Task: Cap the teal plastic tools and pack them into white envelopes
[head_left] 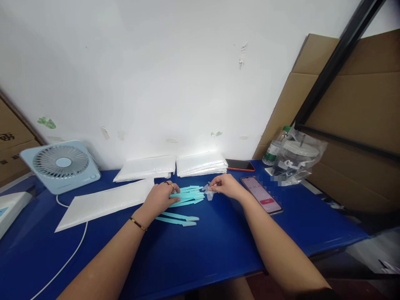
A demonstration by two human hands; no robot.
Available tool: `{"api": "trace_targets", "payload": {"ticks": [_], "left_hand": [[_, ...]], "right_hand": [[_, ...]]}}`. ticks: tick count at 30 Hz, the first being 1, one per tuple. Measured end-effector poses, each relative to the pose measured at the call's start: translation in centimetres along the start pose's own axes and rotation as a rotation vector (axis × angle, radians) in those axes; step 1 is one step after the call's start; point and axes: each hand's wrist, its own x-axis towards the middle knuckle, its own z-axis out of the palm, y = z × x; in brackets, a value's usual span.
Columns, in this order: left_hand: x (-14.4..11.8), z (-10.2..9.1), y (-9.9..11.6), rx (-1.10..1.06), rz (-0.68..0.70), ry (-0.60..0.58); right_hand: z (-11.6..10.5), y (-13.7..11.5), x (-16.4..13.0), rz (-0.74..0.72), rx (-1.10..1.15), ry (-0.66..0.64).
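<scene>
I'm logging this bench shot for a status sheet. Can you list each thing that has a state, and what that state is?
left hand: pressed flat on the teal sticks, holding nothing.
right hand: fingers pinched on a small clear piece.
teal sticks: lying flat, bunched; two apart nearer the person.
phone with pink screen: screen lit, face up.
orange-edged phone: screen dark.
desk fan: tilted back; running or not, cannot tell.
white pouches: stacked flat.

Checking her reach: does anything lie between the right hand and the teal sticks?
Nothing visible. The right hand pinches a small clear piece right at the tips of the teal sticks, which the left hand presses down.
</scene>
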Motion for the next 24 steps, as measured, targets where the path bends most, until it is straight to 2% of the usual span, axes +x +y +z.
{"api": "trace_targets", "payload": {"ticks": [3, 5, 7, 11, 14, 16, 21, 24], "left_hand": [[-0.7, -0.7, 0.2, -0.027, 0.109, -0.113], [-1.2, -0.9, 0.5, -0.031, 0.168, -0.217], [-1.3, -0.8, 0.8, -0.035, 0.173, -0.270], [-1.0, -0.1, 1.5, -0.015, 0.124, -0.195], [-0.6, 0.3, 1.6, 0.035, 0.111, -0.101], [-0.3, 0.2, 1.4, 0.063, 0.085, -0.063], [-0.2, -0.3, 0.5, 0.055, 0.001, -0.001], [-0.9, -0.8, 0.3, -0.011, 0.043, -0.056]], "right_hand": [[-0.2, -0.3, -0.1, -0.063, -0.090, 0.076], [-0.1, -1.1, -0.4, -0.099, -0.066, 0.050], [0.2, -2.1, -0.8, -0.123, -0.018, -0.027], [1.3, -4.0, -1.6, -0.178, 0.031, -0.242], [1.8, -4.2, -1.6, -0.164, 0.055, -0.330], [1.6, -3.6, -1.4, -0.145, 0.066, -0.298], [0.1, -1.2, -0.4, -0.034, -0.011, -0.042], [-0.3, -0.5, -0.1, -0.013, -0.073, 0.046]]}}
